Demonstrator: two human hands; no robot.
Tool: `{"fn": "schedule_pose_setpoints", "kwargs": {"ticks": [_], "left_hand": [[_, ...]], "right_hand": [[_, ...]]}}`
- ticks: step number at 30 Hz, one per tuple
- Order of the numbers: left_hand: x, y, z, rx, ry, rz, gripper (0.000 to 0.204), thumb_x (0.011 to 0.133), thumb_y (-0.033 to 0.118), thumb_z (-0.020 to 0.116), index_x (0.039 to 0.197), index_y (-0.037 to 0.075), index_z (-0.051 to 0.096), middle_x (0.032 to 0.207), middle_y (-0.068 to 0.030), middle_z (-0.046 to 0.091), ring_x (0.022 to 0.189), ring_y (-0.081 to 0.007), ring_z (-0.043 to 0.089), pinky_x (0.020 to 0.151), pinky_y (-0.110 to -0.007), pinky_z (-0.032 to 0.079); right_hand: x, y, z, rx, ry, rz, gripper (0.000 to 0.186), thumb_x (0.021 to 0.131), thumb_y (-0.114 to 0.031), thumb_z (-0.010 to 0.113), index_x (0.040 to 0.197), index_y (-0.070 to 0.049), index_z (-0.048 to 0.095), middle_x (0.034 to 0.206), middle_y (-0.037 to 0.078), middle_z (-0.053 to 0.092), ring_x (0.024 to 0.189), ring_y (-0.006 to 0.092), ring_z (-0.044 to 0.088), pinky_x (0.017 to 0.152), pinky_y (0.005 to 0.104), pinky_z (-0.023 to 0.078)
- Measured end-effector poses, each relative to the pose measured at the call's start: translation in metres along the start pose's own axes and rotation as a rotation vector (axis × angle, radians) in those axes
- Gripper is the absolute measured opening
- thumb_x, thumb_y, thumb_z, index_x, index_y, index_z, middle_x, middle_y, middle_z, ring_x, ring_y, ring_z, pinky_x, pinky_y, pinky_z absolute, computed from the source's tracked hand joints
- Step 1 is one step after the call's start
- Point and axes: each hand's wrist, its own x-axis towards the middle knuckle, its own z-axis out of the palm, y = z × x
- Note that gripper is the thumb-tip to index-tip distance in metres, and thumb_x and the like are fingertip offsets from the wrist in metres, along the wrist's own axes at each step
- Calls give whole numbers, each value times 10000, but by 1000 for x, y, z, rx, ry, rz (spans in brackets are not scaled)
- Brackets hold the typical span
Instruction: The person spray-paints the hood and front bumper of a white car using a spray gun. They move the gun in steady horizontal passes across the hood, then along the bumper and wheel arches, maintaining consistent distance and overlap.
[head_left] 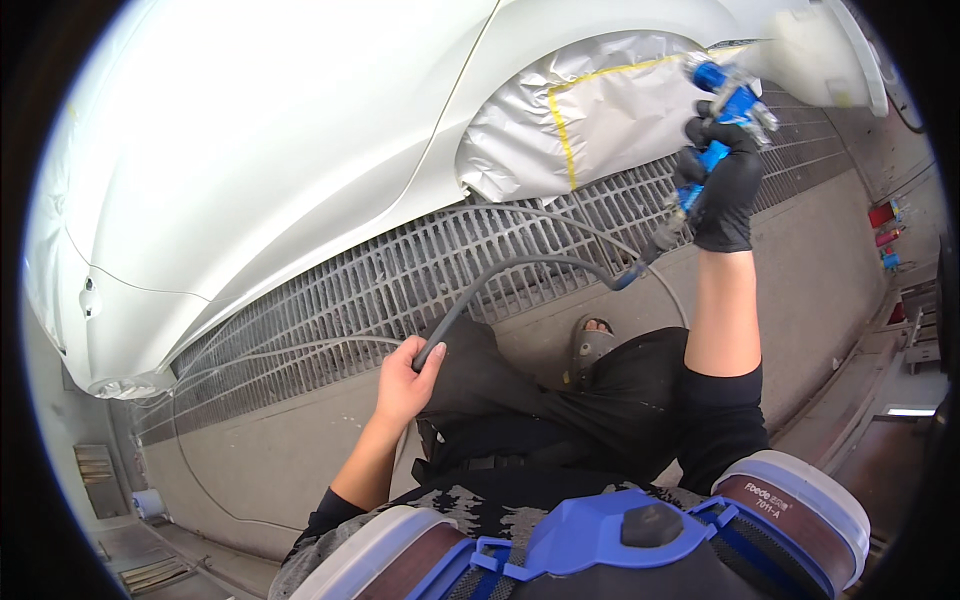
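My right hand, in a black glove, is wrapped around the grip of a blue spray gun. A large translucent white cup sits at the gun's upper right side. The gun is held in front of a white car body, near a wheel arch covered with pale masking film and yellow tape. From the gun's handle a grey air hose curves down to my bare left hand, whose fingers are closed on it by my thigh.
Below the car runs a metal floor grate beside a strip of concrete. Thinner hose loops trail over both. A respirator fills the bottom edge. Red and blue items lie at the far right.
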Motion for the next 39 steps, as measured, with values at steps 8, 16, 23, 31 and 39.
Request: {"fn": "schedule_pose_setpoints", "kwargs": {"ticks": [8,16,23,31,39], "left_hand": [[-7,-7,-15,196,24,6,312,936,273,763,791,32,627,598,-96,550,537,-209,533,550,-353,440],[-16,-1,5,226,-110,68,288,912,263,779,794,42,637,611,-117,578,548,-296,573,550,-385,453],[-9,-8,10,180,-88,45,289,927,265,769,806,42,630,608,-116,573,540,-290,569,545,-380,449],[-4,-10,-8,227,51,23,278,930,253,761,799,41,641,579,-92,571,511,-215,556,537,-360,448],[-13,-9,-10,307,-1,35,261,893,269,788,791,68,658,604,-104,586,541,-283,596,542,-376,463]], "right_hand": [[-57,43,49,-277,-468,-4,281,925,-175,558,1122,10,634,790,25,583,456,84,406,431,250,336],[-39,40,23,-68,-472,174,166,949,-114,553,1021,-8,659,765,28,580,455,83,422,427,244,342],[-14,13,-8,-80,-133,58,317,903,-188,543,1180,-38,577,798,21,539,433,99,371,428,267,334],[-34,77,14,-361,-296,-144,234,948,-177,569,1060,5,664,752,37,564,466,110,430,439,267,356],[-56,118,23,-650,-837,-652,162,834,-31,703,985,-81,735,819,39,692,692,205,633,693,339,495]]}}
